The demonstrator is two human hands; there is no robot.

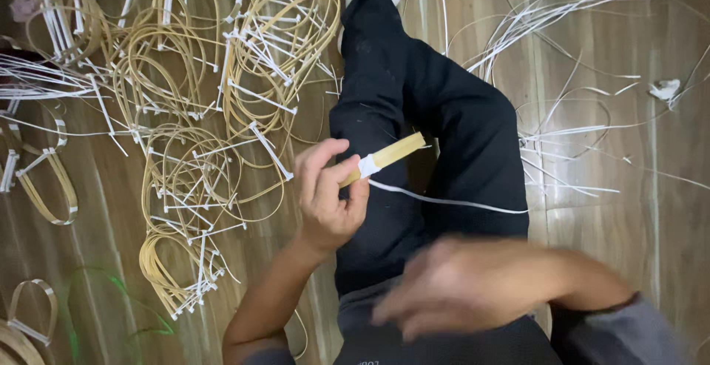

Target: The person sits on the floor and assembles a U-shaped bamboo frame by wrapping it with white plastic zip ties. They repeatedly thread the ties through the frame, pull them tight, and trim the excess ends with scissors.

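Left of left hand [325, 191]: many tied hoops [192, 180] done. Left hand pinches bamboo strip [388, 154], white tie [444, 201] half-wrapped. Right hand [473, 287] blurry, grip unclear.

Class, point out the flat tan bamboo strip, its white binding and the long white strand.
Flat tan bamboo strip [399, 149], head view: bare middle.
White binding [367, 165], head view: wrapped part.
Long white strand [451, 201], head view: mid-length.

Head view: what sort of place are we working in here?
Likely a home or small workshop floor used for handcraft. The person sits on a wood-look floor, with piles of tied cane loops on one side and loose white strips on the other. The left hand holds a white-bound cane strip.
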